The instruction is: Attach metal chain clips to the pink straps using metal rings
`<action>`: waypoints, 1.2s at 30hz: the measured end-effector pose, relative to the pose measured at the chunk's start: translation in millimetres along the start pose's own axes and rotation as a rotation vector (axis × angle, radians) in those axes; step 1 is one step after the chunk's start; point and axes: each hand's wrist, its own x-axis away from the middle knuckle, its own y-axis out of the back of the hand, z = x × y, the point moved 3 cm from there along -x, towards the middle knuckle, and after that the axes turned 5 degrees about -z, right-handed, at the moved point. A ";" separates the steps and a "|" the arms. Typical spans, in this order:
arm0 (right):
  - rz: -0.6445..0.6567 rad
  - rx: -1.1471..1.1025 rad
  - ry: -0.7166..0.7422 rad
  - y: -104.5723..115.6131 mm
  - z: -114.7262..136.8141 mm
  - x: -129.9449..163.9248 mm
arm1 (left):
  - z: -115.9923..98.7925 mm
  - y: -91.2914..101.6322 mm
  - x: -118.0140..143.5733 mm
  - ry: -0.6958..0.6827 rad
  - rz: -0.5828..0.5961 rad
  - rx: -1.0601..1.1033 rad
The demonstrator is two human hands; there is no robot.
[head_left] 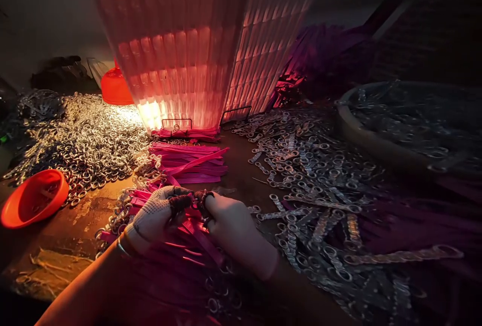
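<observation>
My left hand (pixel 160 210), in a light dotted glove with dark wrapping on the fingers, is closed in a pinch. Its fingertips meet those of my right hand (pixel 233 223), which also has dark wrapping on its fingers and is closed. Between them shows a bit of a pink strap (pixel 205 243), which runs down below the hands; the exact grip is hidden by the fingers. Beneath lie many pink straps with metal rings at their ends. Another bundle of pink straps (pixel 194 163) lies just beyond my hands.
Shiny ringed metal pieces (pixel 94 140) are heaped at left under a red lamp (pixel 115 86). A red bowl (pixel 35 199) tilts nearby. Ribbed translucent panels (pixel 181 49) stand behind. More ringed metal strips (pixel 301 165) spread at right beside a large round tub (pixel 361 130).
</observation>
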 end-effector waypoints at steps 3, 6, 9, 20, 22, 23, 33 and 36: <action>0.014 0.112 0.033 -3.2 1.1 -4.1 | -3.8 0.1 3.2 -0.133 -0.074 -0.282; -0.043 0.169 0.043 -4.8 0.3 -7.2 | -12.1 -0.8 4.9 -0.373 -0.206 -0.657; -0.077 0.148 0.023 -2.4 0.5 -10.1 | -12.4 0.5 -1.8 -0.391 -0.184 -0.767; 0.253 0.301 0.042 -4.1 0.4 -26.5 | 1.1 13.9 -20.3 -0.208 -0.056 -0.579; 0.283 0.305 0.124 -7.6 1.4 -27.1 | 1.2 13.4 -20.0 -0.215 -0.050 -0.534; 0.301 0.313 0.169 -9.0 2.0 -27.3 | 0.9 13.2 -20.0 -0.210 -0.045 -0.496; 0.163 0.407 0.160 24.3 -15.7 -50.0 | -32.3 55.5 -62.1 -0.202 0.247 -0.803; 0.088 0.407 -0.015 39.0 -29.8 -45.6 | -53.3 84.9 -86.9 -0.308 0.125 -0.908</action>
